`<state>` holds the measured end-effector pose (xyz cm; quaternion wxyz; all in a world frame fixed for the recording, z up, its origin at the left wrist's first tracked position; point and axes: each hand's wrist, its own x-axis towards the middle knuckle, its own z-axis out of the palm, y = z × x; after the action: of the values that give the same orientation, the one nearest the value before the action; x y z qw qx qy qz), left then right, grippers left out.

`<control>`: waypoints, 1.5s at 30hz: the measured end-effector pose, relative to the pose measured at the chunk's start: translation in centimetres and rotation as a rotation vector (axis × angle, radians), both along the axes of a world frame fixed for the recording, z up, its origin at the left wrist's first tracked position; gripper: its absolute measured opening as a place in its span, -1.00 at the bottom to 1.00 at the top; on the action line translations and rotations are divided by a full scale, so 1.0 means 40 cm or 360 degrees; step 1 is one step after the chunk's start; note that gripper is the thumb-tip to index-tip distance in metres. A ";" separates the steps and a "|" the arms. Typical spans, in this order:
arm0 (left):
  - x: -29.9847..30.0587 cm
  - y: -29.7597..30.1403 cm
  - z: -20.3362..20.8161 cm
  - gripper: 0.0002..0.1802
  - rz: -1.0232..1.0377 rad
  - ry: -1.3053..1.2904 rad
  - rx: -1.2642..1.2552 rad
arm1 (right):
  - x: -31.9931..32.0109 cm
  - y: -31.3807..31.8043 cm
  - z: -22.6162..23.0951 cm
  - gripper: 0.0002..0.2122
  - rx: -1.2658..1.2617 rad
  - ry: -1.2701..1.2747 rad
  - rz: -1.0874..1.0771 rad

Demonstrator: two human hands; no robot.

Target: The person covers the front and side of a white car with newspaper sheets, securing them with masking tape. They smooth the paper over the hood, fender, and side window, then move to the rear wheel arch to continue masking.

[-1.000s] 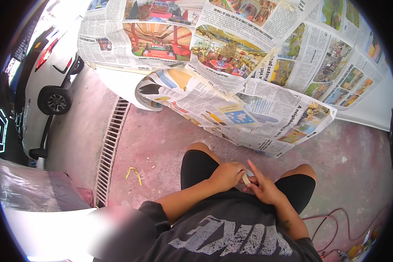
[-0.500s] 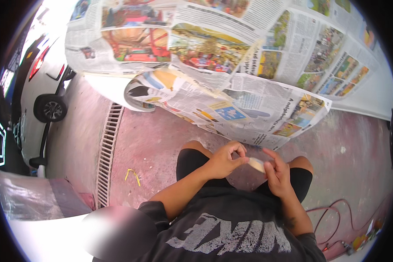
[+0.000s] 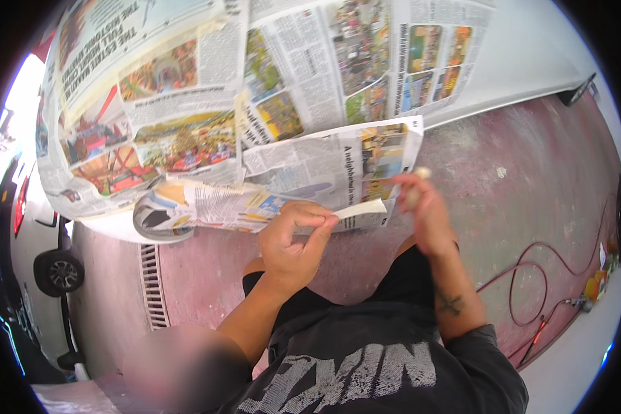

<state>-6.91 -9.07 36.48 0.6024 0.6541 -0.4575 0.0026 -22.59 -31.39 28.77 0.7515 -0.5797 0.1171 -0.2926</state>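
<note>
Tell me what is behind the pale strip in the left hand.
Behind the pale strip, pinched in the left hand, newspaper shows, printed with text and pictures. The patch straight behind the strip is hidden, and whatever lies behind the newspaper there is covered.

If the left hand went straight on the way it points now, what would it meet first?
Probably the lower newspaper sheet, with the strip of masking tape in the left hand leading; the gap's depth is unclear from this view.
</note>
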 end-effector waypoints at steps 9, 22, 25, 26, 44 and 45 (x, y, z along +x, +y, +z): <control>-0.060 -0.053 0.022 -0.66 0.0209 -0.0069 0.0215 | 0.032 0.021 0.074 -0.87 -0.0186 -0.0130 -0.0266; 0.256 -0.160 -0.162 -0.17 0.0403 -0.2237 0.0998 | 0.333 -0.227 0.013 -0.34 -0.0608 0.0036 -0.0996; 0.293 -0.218 -0.135 -0.12 0.0486 -0.2267 0.1049 | 0.364 -0.234 0.001 -0.32 -0.0639 0.0030 -0.1088; 0.298 -0.232 -0.133 -0.10 0.0497 -0.2278 0.1077 | 0.368 -0.234 -0.005 -0.31 -0.0612 0.0021 -0.1115; 0.296 -0.273 -0.140 -0.08 0.0593 -0.2258 0.1152 | 0.388 -0.163 0.012 -0.82 -0.0563 -0.0142 -0.0694; 0.296 -0.273 -0.139 -0.08 0.0593 -0.2256 0.1168 | 0.400 -0.161 0.008 -0.82 -0.0551 -0.0157 -0.0709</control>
<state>4.92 -19.98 30.90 -0.0925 0.7178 -0.5852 0.3656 -6.60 -37.82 29.09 0.5634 -0.6443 0.1533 -0.4940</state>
